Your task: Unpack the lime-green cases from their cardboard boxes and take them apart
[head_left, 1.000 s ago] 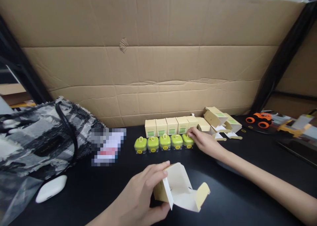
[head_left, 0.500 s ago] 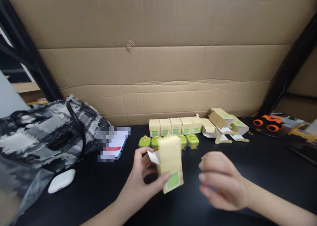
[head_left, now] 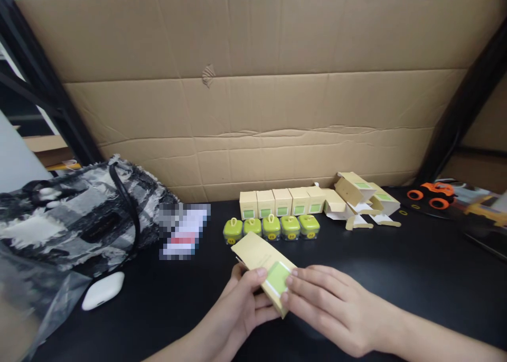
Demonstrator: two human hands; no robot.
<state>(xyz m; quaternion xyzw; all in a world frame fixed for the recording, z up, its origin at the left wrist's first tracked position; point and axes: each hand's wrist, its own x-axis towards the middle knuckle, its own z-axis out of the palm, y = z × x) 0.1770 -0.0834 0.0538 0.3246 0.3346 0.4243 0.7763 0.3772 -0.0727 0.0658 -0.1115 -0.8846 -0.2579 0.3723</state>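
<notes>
A small cream cardboard box with a green label is held low over the black table, tilted with its far end up and left. My left hand is closed around it, thumb on the front face beside the label and fingers underneath. The fingertips of my right hand press on the box's right edge by the label; its thumb is hidden. Just beyond the box stands a row of several clear little containers with green lids, some with a loop on top.
Several cream boxes line up behind the containers. Opened boxes with loose flaps are heaped to their right. An orange toy truck is farther right. At left lie a phone, a white earbud case and a black-and-white bag.
My left hand has tipped the box from upright to leaning left and lowered it. My right hand has come in from the right, and its fingers now touch the box.
</notes>
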